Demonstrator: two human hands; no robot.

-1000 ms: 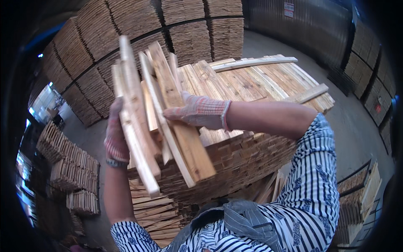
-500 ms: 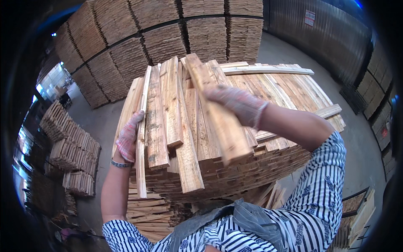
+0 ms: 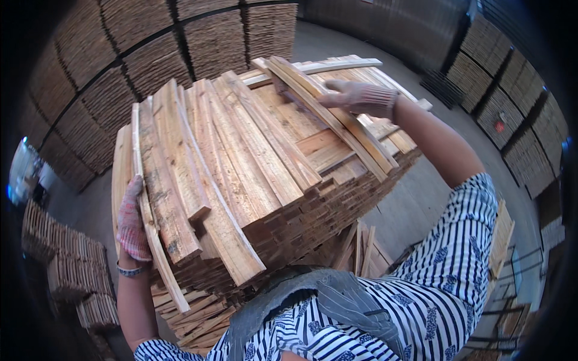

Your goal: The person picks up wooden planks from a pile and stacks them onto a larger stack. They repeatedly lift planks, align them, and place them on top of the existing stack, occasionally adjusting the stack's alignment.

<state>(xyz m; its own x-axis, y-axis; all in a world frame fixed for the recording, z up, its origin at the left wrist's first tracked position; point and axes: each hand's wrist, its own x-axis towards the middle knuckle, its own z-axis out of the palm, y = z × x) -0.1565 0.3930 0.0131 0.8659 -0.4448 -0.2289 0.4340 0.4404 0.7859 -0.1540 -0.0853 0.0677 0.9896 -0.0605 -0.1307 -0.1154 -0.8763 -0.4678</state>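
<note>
At the left side of a stack of wooden boards [image 3: 259, 150], my gloved left hand [image 3: 132, 225] is closed on a long narrow wooden strip [image 3: 158, 246], whose near end sticks out past the stack. Beside it, several planks lie lengthwise, one short plank [image 3: 180, 174] resting over others. Toward the right, my gloved right hand [image 3: 364, 99] lies over a plank [image 3: 319, 93] with its fingers stretched out. That plank sits against another, both slanting across the top layer. Left of them, a gap shows lower boards [image 3: 319, 147].
Tall stacks of sawn boards [image 3: 211, 45] stand behind, with more at the right [image 3: 500, 90]. Smaller wood piles [image 3: 72, 259] are at the left. Loose strips [image 3: 192, 319] lie low in front of me. A ribbed metal wall [image 3: 385, 24] rises at the back.
The plank in my right hand has moved right and now lies on the stack's right part; the fingers have loosened. My left hand stays on the strip. The view has turned right.
</note>
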